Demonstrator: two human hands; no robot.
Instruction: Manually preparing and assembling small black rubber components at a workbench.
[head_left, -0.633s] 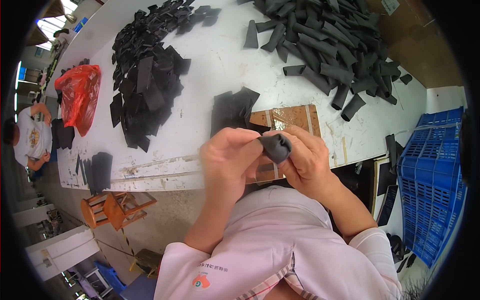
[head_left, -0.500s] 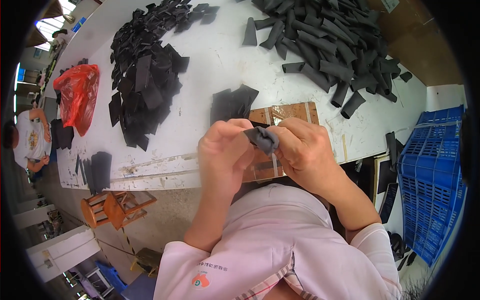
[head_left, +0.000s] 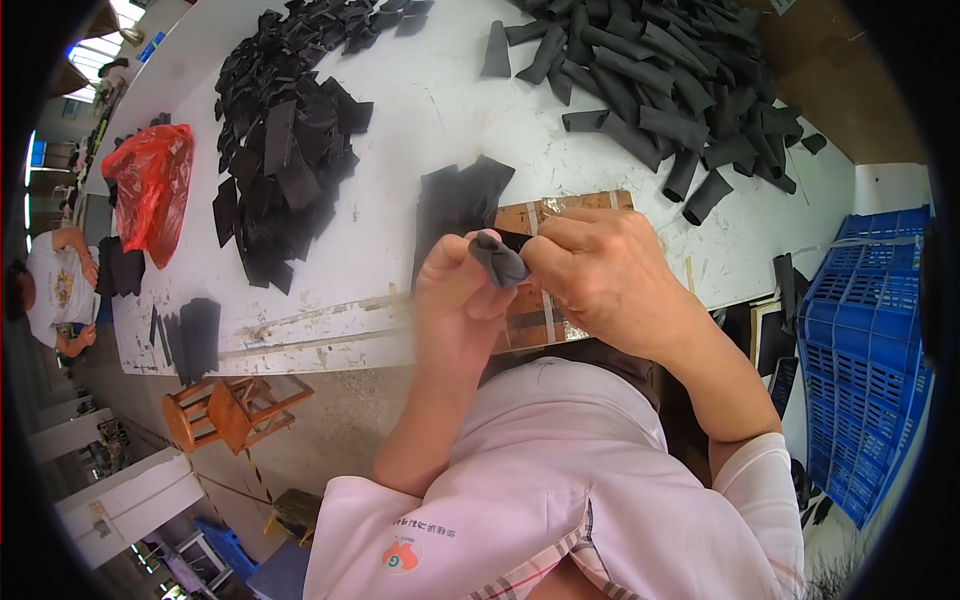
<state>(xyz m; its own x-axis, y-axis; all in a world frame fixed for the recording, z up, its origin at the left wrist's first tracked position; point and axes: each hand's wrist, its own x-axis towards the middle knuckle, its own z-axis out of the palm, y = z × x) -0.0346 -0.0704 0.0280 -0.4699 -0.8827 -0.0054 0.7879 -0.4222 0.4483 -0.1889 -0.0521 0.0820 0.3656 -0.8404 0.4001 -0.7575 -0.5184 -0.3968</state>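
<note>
Both of my hands are close together over the table's front edge, working on one dark grey fabric sleeve (head_left: 498, 260). My left hand (head_left: 450, 295) pinches the sleeve from the left, its fingers behind and under the bunched end. From the right, my right hand (head_left: 600, 275) grips it with bent fingers, and the fingertips partly hide the piece. Just beyond the hands lies a small stack of flat black pieces (head_left: 462, 200). Beneath them is a brown taped board (head_left: 600, 203). Dark grey tube-shaped sleeves (head_left: 650, 90) are heaped at the far right.
A large heap of flat black pieces (head_left: 290, 170) covers the table's (head_left: 430, 110) left part, beside a red plastic bag (head_left: 155, 195). Blue crates (head_left: 865, 350) stand at right, below a cardboard box (head_left: 850, 90). A wooden stool (head_left: 235, 412) and another person (head_left: 65, 285) are at left.
The sleeve has shifted slightly left, and its bunched end is turned more toward me. My right hand has rolled over, showing more of its back.
</note>
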